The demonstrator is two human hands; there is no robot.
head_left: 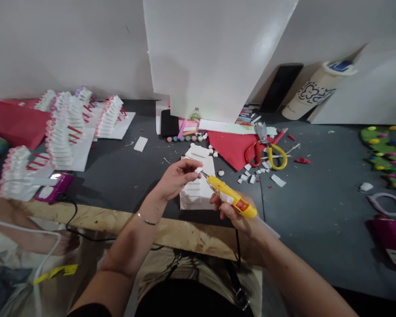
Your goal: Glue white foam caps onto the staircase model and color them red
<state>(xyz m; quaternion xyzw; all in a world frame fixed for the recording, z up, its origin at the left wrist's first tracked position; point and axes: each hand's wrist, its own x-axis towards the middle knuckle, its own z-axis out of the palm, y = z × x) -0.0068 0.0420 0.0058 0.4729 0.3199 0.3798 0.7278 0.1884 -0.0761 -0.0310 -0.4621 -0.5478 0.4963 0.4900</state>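
My right hand [231, 210] is wrapped round a yellow hot glue gun [232, 197], its metal nozzle pointing up and left. Between thumb and fingertips, my left hand [179, 178] pinches a small white piece [199, 170]. The nozzle tip is at that piece; I cannot tell whether they touch. Beneath both hands lies a white model [207, 189] with a row of white strips stacked like steps, partly hidden by the left hand. Small white balls [215, 154] lie by its far end, and one white bead [221, 173] sits to its right.
Red-and-yellow scissors [265, 152] lie on red paper [229, 147], with white scraps [247, 177] nearby. Finished-looking white stair models [67, 132] stand left, beside a purple power strip [54, 187]. A cup [312, 92] and phone [280, 88] stand back right. Another person's arm [29, 229] shows lower left.
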